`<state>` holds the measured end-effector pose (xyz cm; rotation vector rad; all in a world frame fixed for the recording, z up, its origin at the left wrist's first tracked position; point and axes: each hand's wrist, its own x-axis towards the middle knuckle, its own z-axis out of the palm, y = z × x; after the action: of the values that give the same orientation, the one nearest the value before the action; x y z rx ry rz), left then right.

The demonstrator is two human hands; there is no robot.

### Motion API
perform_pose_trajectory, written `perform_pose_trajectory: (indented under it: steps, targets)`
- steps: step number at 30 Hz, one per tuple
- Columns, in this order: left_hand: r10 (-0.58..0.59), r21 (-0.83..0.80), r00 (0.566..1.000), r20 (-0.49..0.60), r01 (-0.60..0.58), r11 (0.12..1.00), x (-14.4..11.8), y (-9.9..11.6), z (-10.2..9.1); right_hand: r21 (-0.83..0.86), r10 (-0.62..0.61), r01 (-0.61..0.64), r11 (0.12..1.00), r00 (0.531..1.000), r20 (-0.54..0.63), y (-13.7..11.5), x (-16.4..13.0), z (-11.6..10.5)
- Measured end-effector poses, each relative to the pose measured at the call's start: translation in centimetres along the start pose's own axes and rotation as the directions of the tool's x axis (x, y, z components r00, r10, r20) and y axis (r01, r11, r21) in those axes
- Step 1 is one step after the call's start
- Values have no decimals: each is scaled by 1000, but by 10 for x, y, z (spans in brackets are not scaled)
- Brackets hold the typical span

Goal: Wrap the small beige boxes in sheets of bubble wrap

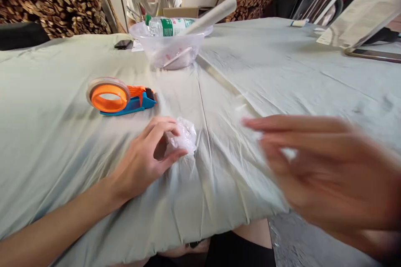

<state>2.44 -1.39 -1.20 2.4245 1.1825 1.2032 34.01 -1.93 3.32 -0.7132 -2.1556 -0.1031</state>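
- Head view: my left hand (147, 156) pinches a crumpled plastic wad (183, 135) on the desk (62, 146), which is draped in pale green cloth.
- My right hand (328, 167) hovers blurred, fingers spread, empty.
- A tape dispenser (120, 98) lies near; stacked firewood (53, 0) lines the room.

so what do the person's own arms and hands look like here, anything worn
Both are bare. The left hand and its forearm show no sleeve, glove, ring or watch. The right hand is heavily motion-blurred, close to the camera; nothing worn shows on it.
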Motion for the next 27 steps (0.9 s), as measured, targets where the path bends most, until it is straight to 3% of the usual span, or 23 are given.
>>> perform_pose_trajectory:
  steps: [1,4,7,10,14,21,27]
  targets:
    - [-2,-20,1000,-4,2,1000,0,0,0,-60,-46,44,997,998,-32,-8,12,20]
    - [5,-68,1000,-12,-5,998,-1,-1,1,-15,-241,241,971,970,-39,-14,36,67]
    - [17,-122,1000,-19,-20,992,-2,-1,1,62,-257,262,963,963,-80,-3,42,88]
    - [21,-136,999,-27,-24,990,-3,1,0,102,-211,218,971,975,-71,4,39,90]
    - [43,-24,998,-56,-44,999,-4,5,-3,157,-209,215,964,977,-51,3,37,85]
    - [102,83,995,-20,-100,991,-2,7,-5,161,-163,163,973,987,-13,1,35,84]
    - [188,139,982,26,-190,972,2,4,-8,187,-206,194,963,977,49,4,35,83]
